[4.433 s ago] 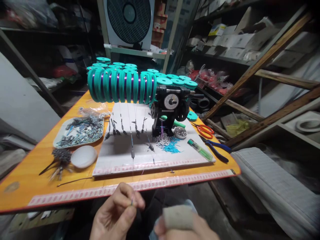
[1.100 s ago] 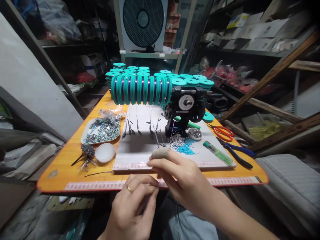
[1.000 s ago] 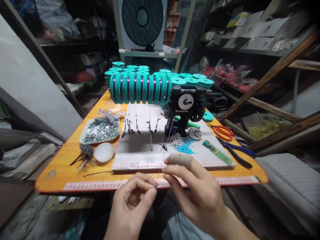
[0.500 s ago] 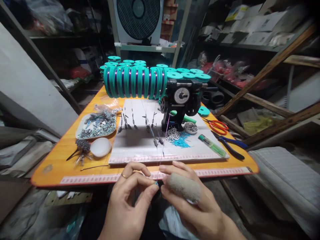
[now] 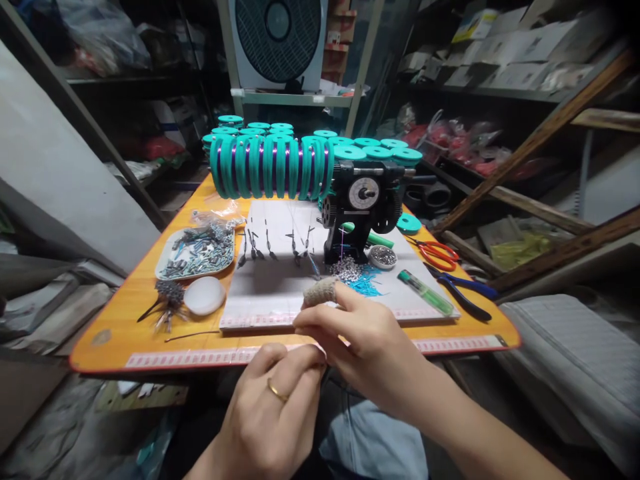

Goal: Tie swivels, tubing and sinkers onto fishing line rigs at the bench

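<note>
My left hand (image 5: 280, 403), a gold ring on one finger, is closed in a pinch above the table's front edge. Its fingertips, and the end of the purple fishing line they gripped in the earlier frame, are mostly hidden. Just above and touching it, my right hand (image 5: 357, 333) is bent over with thumb and fingers pressed together; what lies between them does not show. A grey finger sleeve (image 5: 320, 291) covers one right finger. A short stretch of purple fishing line (image 5: 343, 241) hangs before the black winding machine (image 5: 350, 220), then disappears near the right hand.
Teal spools (image 5: 273, 167) sit in a row on the machine. Weighted rigs (image 5: 270, 247) hang over the white board (image 5: 270, 293). Around it are a tray of small parts (image 5: 163, 267), white dish (image 5: 205, 295), blue tubes (image 5: 367, 283), metal bead cup (image 5: 383, 256), red scissors (image 5: 437, 255) and pliers (image 5: 465, 297).
My right hand has swung up and left over my left hand, its fingers now closing together. My left hand has rolled over, turning its back to me and hiding the small blue piece it pinched.
</note>
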Motion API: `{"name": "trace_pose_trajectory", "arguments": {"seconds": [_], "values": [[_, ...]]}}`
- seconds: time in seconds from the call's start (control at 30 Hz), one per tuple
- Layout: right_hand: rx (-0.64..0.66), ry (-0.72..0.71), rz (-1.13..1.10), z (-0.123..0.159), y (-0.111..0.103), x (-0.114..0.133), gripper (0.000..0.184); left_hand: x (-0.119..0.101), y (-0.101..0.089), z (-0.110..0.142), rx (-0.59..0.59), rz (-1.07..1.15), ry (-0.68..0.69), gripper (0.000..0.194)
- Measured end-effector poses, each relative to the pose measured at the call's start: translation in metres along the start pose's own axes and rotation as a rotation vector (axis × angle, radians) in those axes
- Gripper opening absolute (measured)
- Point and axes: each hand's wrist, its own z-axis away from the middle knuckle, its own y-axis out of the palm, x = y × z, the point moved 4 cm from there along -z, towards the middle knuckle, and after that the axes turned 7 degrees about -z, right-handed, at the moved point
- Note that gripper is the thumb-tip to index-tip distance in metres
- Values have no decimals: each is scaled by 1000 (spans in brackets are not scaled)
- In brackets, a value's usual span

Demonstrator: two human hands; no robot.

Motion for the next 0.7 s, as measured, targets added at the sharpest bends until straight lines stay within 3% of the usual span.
{"name": "trace_pose_trajectory", "arguments": {"seconds": [0.07,0.13,0.2,0.27,0.37,0.43,0.53,0.6,0.7], "values": [[-189,-12,55,15,-8,0,20,6,6,5,-2,240,-299,21],[-326,56,64,33,-12,-1,17,11,17,16,-31,551,-725,15],[-303,211,-35,48,-5,-5,12,8,30,27,-103,865,-1061,19],[-252,360,-185,60,9,-8,7,0,41,31,-175,1130,-1251,20],[-324,465,-329,73,25,-11,4,-11,51,30,-232,1362,-1373,21],[-372,424,-337,78,27,-10,10,-14,54,30,-230,1440,-1411,22],[-375,187,-92,86,18,-3,19,-15,57,30,-150,1540,-1468,15],[-346,7,166,92,9,2,27,-14,60,31,-41,1612,-1490,18],[-279,-151,423,95,-1,5,25,-12,64,30,126,1725,-1482,17]]}}
